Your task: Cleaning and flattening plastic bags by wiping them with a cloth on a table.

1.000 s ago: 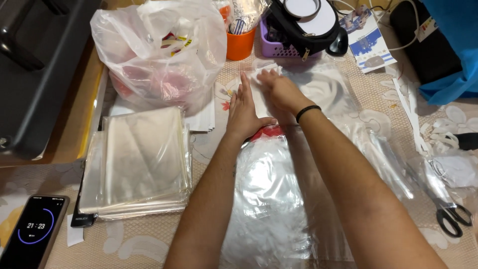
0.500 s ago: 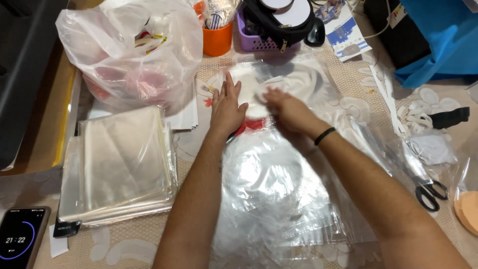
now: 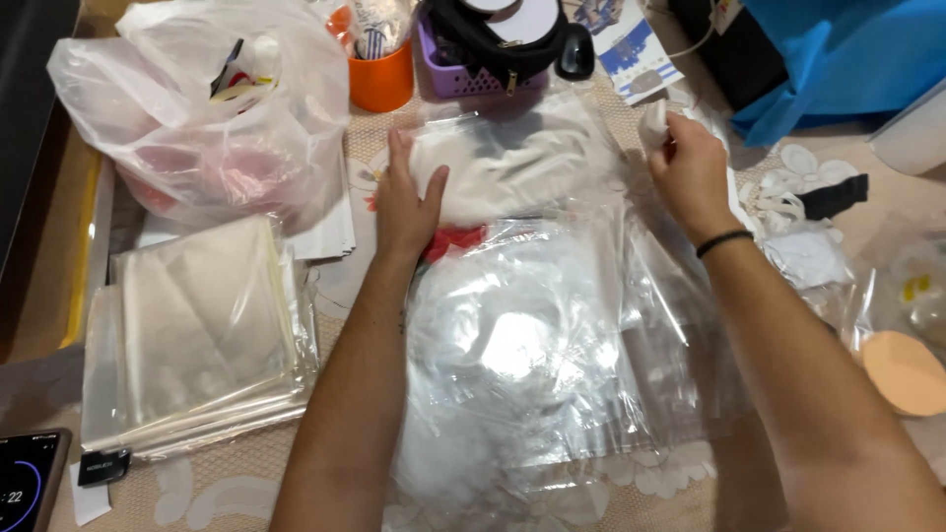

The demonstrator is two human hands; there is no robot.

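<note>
Left hand (image 3: 406,202): flat, fingers together, pressing the left end of a white folded cloth (image 3: 512,163) inside a clear bag (image 3: 532,345) at table centre. Right hand (image 3: 690,177): fingers curled, pinching the bag's crumpled right edge near the cloth. Bag stack (image 3: 197,335): left of left forearm. Orange cup (image 3: 379,79): just beyond the cloth. White sack (image 3: 197,118): far left. Phone (image 3: 25,483): bottom-left corner
</note>
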